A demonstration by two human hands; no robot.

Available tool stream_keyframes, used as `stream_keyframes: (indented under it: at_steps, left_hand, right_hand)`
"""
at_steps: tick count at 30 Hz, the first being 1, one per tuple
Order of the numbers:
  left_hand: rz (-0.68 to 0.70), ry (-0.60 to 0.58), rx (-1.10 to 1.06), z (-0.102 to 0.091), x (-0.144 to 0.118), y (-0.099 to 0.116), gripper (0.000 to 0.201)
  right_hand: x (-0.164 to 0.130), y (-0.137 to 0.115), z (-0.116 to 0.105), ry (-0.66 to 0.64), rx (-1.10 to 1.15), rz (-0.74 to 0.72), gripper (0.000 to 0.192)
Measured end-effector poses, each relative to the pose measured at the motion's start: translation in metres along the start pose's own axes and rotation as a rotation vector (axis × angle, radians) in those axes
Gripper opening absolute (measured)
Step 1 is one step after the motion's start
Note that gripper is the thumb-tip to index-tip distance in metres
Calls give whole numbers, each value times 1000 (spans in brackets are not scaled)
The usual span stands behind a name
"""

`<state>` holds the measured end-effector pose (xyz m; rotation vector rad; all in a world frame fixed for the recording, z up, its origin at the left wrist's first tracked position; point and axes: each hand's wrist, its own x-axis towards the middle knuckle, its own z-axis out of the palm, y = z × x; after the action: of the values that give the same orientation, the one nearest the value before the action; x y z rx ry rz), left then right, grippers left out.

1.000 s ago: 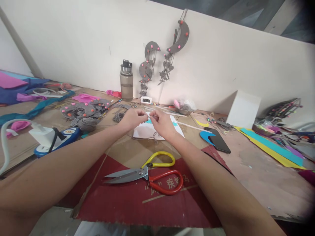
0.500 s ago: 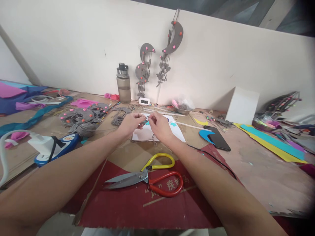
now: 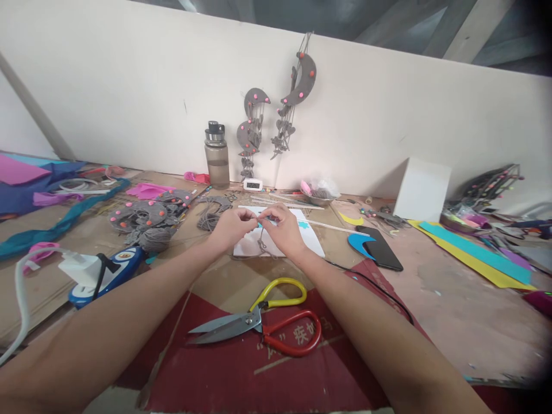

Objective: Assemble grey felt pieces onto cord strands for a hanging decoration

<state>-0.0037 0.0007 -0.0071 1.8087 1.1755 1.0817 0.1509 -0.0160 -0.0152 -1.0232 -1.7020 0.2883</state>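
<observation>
Over a white sheet (image 3: 308,246), my left hand (image 3: 235,231) and my right hand (image 3: 282,231) meet, fingertips pinched together around a strand of grey yarn (image 3: 261,246). The yarn hangs down from between them and lies in loose loops on the sheet. My fingers hide whatever small part sits right at the pinch. A small turquoise cutout (image 3: 303,225) lies on the sheet beside my right hand. Closer to me, scissors (image 3: 254,319) with one yellow and one red handle rest slightly spread on red cardboard (image 3: 215,374).
On the left are a grey yarn ball (image 3: 150,237), a pink-dotted grey ring (image 3: 138,215) and a power strip (image 3: 107,273). A bottle (image 3: 217,161) and small clock (image 3: 252,184) stand behind. To the right lie a phone (image 3: 382,250) and blue crescent (image 3: 360,244). Moon-shaped hangings (image 3: 305,80) decorate the wall.
My fingertips have drawn closer together, and the yarn now hangs more visibly beneath them. The whole view has shifted, with the table things appearing a little lower.
</observation>
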Motion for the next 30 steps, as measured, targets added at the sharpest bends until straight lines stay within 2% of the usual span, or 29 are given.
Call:
stream_keyframes:
  at_steps: [4,8,12,16,19,22,25,28,30]
  left_hand:
    - [-13,14,48,-1,2,-2,13]
    - [-121,32,-52,-2,5,-6,13]
    - [-267,70,-231,-8,11,-11,16]
    - [-292,104,-426,-17,17,-14,20]
    - [-286,127,-521,-23,20,-14,21]
    - [-274,140,-520,-24,18,-10,21]
    - [-205,144,-410,-20,12,-1,19]
    - [-89,144,-255,-13,5,9,16]
    - [-14,141,-160,-11,0,13,16]
  right_hand:
    - [3,5,3,26,277,225,3]
    - [7,2,0,96,596,403,7]
    - [14,-8,-12,118,845,459,12]
    - [21,-12,-27,-20,981,460,14]
    - [22,-8,-31,-65,882,443,26]
    - [19,-6,-25,-89,499,413,37]
    - [12,-11,-10,-79,234,329,26]
    - [4,-20,8,-117,326,298,56]
    - [0,-24,16,-136,393,322,66]
